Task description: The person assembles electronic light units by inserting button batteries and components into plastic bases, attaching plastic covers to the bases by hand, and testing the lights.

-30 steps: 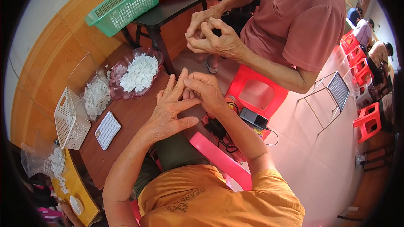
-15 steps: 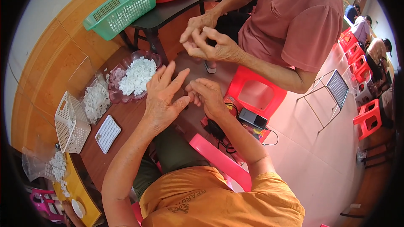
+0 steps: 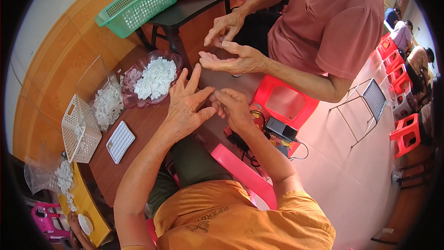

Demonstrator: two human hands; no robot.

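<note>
My left hand (image 3: pixel 187 111) is held up over my lap with its fingers spread apart, holding nothing that I can see. Close by, my right hand (image 3: pixel 235 109) has its fingers curled and pinched, their tips meeting a finger of my left hand. Whatever the pinch may hold is hidden. Beyond my left hand, a purple translucent bowl (image 3: pixel 131 103) on the brown table (image 3: pixel 107 171) carries a heap of small white pieces (image 3: pixel 157 78). A white gridded tray (image 3: pixel 120 142) lies nearer, left of my forearm.
Opposite, a person in a reddish shirt (image 3: pixel 326 28) holds out both hands (image 3: pixel 245 59) just beyond mine. A white basket (image 3: pixel 81 132) and a bag of white pieces (image 3: pixel 108 104) stand left. A green basket (image 3: pixel 138 9) sits on a dark table. Right are a red stool (image 3: pixel 303 111) and power bank (image 3: pixel 281 129).
My fingers have shifted, with the right fingertips now against a left finger. The other person's hands have come apart and opened. The view has moved slightly.
</note>
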